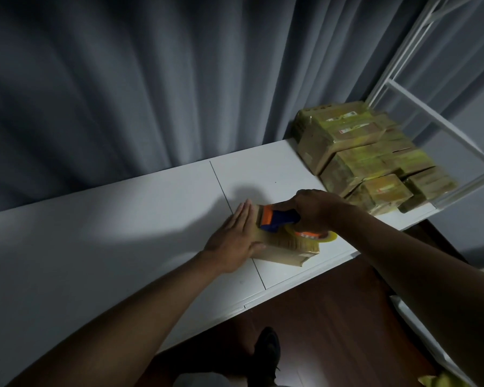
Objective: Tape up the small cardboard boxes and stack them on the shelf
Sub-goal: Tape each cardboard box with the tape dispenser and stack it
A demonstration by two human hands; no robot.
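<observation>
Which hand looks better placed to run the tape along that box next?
The right hand: it already grips the tape dispenser on top of the box. The left hand lies flat, steadying the box.

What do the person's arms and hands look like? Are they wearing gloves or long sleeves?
No gloves and no long sleeves. Both forearms are bare all the way to the picture's edge. The left hand and right hand are bare too, with no ring, watch or bracelet showing.
</observation>
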